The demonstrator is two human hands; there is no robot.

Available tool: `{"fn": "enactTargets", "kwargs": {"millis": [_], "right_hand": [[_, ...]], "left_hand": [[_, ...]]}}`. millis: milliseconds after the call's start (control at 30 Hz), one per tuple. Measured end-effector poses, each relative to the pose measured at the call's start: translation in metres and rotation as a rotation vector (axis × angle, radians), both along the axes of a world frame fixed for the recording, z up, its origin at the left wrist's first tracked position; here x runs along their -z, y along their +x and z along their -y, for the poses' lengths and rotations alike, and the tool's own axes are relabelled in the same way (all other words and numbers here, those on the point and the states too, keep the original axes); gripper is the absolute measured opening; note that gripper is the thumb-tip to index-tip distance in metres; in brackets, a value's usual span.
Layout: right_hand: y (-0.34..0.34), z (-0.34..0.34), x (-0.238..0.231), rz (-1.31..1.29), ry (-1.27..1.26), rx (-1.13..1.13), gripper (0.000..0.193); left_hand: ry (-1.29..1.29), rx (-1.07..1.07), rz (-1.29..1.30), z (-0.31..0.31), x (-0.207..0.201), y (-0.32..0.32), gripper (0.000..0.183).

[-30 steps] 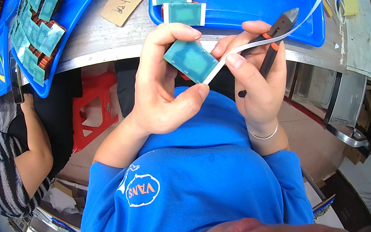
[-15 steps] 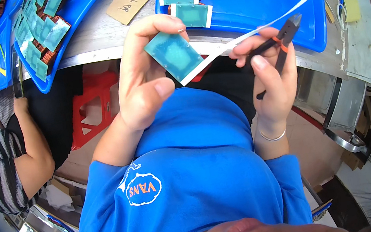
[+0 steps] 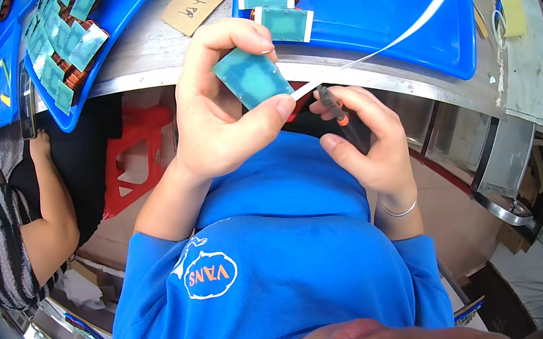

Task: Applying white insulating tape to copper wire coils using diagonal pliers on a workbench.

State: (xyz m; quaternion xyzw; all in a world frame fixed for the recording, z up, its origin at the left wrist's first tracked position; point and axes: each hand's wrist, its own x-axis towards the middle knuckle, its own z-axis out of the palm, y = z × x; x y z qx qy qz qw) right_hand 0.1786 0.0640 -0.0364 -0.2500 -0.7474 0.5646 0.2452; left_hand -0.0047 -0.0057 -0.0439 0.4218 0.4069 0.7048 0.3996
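My left hand grips a teal rectangular plate by its edges, the thumb pressing its lower right corner. From that corner a narrow white tape runs up to the upper right, out of view. My right hand holds dark cutting pliers with orange at the joint. Their jaws point up, just below the tape near the plate; whether they touch it I cannot tell. The handles are mostly hidden by my fingers. Similar teal plates with white edges and copper windings lie in a blue tray beyond.
Another blue tray at the left holds several teal plates with copper coils. A cardboard piece with handwriting lies between the trays. The workbench edge crosses in front of me. A red stool and a co-worker's arm are at left.
My right hand has moved left with the pliers, whose jaws have turned upward toward the tape. My left thumb has come down onto the plate's corner.
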Motion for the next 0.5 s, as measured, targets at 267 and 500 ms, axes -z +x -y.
{"fn": "enactTargets", "kwargs": {"millis": [267,500], "right_hand": [[-0.0041,-0.0003,-0.0096,0.050,0.106,-0.032,0.044],[-0.0019,-0.0017,-0.0065,0.033,0.180,-0.011,0.044]], "left_hand": [[0.081,0.002,-0.127,-0.0015,0.0010,-0.0020,0.043],[0.112,-0.024,-0.373,-0.0037,-0.0011,-0.0036,0.039]]}}
